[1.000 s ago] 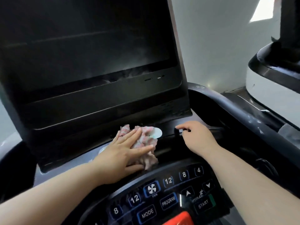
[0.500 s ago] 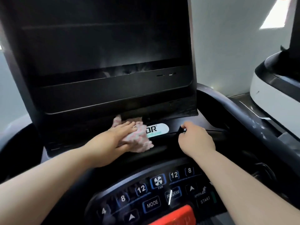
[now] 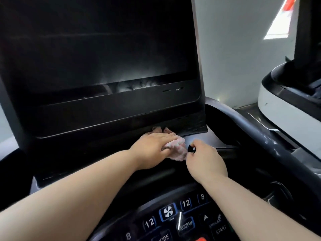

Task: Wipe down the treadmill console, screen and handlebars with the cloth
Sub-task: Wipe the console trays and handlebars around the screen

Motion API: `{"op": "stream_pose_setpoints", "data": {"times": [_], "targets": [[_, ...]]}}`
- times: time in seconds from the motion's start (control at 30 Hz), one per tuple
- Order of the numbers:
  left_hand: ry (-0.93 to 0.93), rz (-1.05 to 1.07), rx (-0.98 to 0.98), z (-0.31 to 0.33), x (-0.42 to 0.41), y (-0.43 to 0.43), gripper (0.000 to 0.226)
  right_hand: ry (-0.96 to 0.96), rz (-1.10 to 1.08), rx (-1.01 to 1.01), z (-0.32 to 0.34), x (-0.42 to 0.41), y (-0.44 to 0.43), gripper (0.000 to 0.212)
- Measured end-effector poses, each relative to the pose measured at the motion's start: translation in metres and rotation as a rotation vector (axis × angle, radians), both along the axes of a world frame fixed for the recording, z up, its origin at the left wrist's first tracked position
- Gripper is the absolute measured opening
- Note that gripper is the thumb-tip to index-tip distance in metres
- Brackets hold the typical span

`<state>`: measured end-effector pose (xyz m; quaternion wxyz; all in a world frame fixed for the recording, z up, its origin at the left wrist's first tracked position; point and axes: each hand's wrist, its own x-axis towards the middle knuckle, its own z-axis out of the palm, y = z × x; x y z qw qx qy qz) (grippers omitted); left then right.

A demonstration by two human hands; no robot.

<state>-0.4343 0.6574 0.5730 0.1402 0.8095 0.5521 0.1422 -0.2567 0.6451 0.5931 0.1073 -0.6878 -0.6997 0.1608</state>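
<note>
A crumpled pink cloth (image 3: 177, 150) lies on the dark console ledge just below the big black screen (image 3: 97, 54). My left hand (image 3: 152, 148) presses flat on the cloth with straight fingers. My right hand (image 3: 205, 160) is right beside it, its thumb and fingers pinching a small black part (image 3: 191, 149) on the ledge. The button panel (image 3: 173, 221) with FAN, PROGRAM and START keys curves across the bottom. The right handlebar (image 3: 251, 129) sweeps down the right side.
A second machine with a white and black body (image 3: 284, 108) stands at the right. A pale wall (image 3: 234, 58) rises behind the screen. The screen's lower edge shows a smeared, hazy patch (image 3: 135, 84).
My left hand slid the cloth to the right along the ledge, covering the white label and meeting my right hand. The right hand kept its hold on the small black part.
</note>
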Motion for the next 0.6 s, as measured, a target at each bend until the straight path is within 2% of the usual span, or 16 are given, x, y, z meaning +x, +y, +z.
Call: {"op": "stream_pose_setpoints", "data": {"times": [0.17,0.27,0.37,0.47,0.6], "targets": [[0.03,-0.006,0.015,-0.001,-0.011,-0.012,0.058,0.01,0.006,0.011,0.001,0.002,0.001,0.029],[0.042,0.082,-0.004,0.005,-0.03,-0.036,0.057,0.012,-0.005,0.007,0.001,0.003,-0.001,0.032],[0.151,0.155,-0.018,0.009,-0.051,-0.06,0.071,0.009,-0.012,0.009,0.002,0.002,-0.002,0.031],[0.172,0.185,-0.072,0.012,-0.05,-0.058,0.053,-0.004,-0.004,0.017,0.0,0.0,0.0,0.03],[0.174,0.202,-0.064,0.012,-0.025,-0.039,0.045,-0.002,0.001,0.01,-0.003,-0.001,0.001,0.029]]}}
